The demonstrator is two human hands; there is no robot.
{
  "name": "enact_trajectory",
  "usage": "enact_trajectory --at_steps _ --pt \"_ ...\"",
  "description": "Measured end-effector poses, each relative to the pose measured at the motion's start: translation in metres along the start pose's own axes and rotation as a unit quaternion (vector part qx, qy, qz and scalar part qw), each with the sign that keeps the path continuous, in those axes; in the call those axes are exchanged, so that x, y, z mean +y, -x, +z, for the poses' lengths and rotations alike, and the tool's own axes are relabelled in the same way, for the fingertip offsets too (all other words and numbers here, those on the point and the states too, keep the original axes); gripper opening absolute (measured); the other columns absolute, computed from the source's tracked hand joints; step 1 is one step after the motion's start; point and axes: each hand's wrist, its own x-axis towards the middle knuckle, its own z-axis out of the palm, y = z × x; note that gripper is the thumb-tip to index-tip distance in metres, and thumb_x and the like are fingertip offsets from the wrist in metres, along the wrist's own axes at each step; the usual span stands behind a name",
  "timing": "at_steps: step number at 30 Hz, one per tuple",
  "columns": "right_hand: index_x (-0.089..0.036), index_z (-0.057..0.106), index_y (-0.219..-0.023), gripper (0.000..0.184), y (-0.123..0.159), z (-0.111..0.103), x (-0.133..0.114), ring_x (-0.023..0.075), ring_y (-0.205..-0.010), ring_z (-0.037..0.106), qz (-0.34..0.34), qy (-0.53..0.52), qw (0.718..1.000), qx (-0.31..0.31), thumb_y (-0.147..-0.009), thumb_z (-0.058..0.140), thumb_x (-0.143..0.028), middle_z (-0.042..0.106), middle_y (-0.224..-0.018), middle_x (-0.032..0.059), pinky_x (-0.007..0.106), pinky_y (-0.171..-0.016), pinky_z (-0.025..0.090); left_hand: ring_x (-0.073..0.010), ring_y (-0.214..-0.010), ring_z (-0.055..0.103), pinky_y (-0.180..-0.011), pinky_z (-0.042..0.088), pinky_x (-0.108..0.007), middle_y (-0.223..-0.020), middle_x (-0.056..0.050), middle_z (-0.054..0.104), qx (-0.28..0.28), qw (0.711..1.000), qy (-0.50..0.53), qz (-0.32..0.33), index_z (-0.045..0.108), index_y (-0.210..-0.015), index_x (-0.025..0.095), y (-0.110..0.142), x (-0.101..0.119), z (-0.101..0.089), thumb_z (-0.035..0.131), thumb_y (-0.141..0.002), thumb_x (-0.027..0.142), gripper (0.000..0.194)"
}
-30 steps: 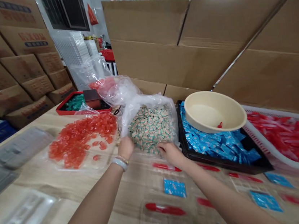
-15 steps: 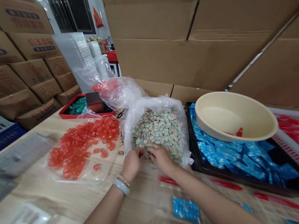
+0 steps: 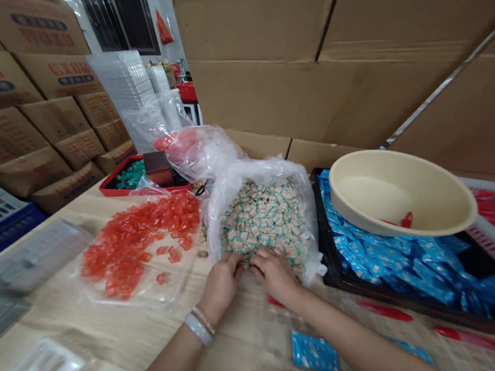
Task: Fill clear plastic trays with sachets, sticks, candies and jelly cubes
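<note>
A clear plastic bag (image 3: 217, 231) lies spread open, filled with small beige-and-green wrapped pieces (image 3: 264, 213). At its near edge, my left hand (image 3: 223, 282) has its fingers bent inward, thumb and fingertips together. Just to the right, my right hand (image 3: 274, 272) is closed in a similar pinch, with a small gap between the two hands. Both sets of fingertips touch the bag's near rim and the nearest pieces. Whatever is between the fingertips is hidden.
Red wrapped pieces (image 3: 120, 249) are spread on plastic at left. A black tray (image 3: 329, 260) of blue packets (image 3: 388, 270) stands at right, a cream basin (image 3: 392, 186) resting on it. Blue packets and red items lie in front. Cardboard (image 3: 282, 97) walls the back.
My hands were apart at the bag's near edge; they have come together at its middle. The view has shifted slightly, and the bag's contents look much the same.
</note>
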Motion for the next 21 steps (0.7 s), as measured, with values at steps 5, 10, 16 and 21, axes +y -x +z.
enact_trajectory --at_steps 5,10,16,21 --pt "-0.022 0.061 -0.076 0.013 -0.002 0.002 -0.002 0.0203 -0.082 0.047 0.021 0.014 0.999 0.022 -0.078 0.049 -0.019 0.058 -0.080 0.0038 0.033 -0.074 0.031 -0.0166 -0.083 0.056 -0.077 0.042 -0.026 -0.091 -0.006 0.062 0.001 1.000 0.008 0.013 0.058 -0.094 0.017 -0.001 0.002 -0.001 0.042 -0.078 0.012 0.023" --pt "-0.021 0.061 -0.074 0.018 -0.009 0.000 -0.005 0.0191 -0.081 0.047 -0.017 -0.009 0.999 0.026 -0.079 0.045 -0.016 0.057 -0.078 0.0031 0.030 -0.071 0.031 -0.0159 -0.084 0.056 -0.077 0.042 -0.026 -0.092 -0.006 0.061 -0.007 0.999 0.020 0.028 0.058 -0.094 0.017 -0.001 0.001 -0.003 0.041 -0.077 0.009 0.026" --pt "-0.018 0.057 -0.077 0.015 -0.015 0.005 -0.001 0.0158 -0.076 0.050 -0.025 -0.092 0.995 0.026 -0.076 0.045 -0.010 0.058 -0.076 0.0018 0.027 -0.069 0.034 -0.0170 -0.083 0.055 -0.078 0.042 -0.028 -0.089 -0.006 0.061 -0.026 0.999 0.028 0.034 0.061 -0.091 0.017 -0.005 -0.001 -0.004 0.043 -0.076 0.011 0.025" --pt "-0.016 0.055 -0.079 0.016 -0.012 0.013 0.002 0.0139 -0.071 0.051 0.027 -0.186 0.981 0.040 -0.073 0.045 -0.006 0.058 -0.074 0.0019 0.024 -0.066 0.038 -0.0175 -0.086 0.055 -0.080 0.041 -0.029 -0.093 -0.008 0.061 -0.020 0.999 0.017 0.031 0.061 -0.096 0.018 -0.005 0.001 -0.002 0.040 -0.078 0.012 0.027"
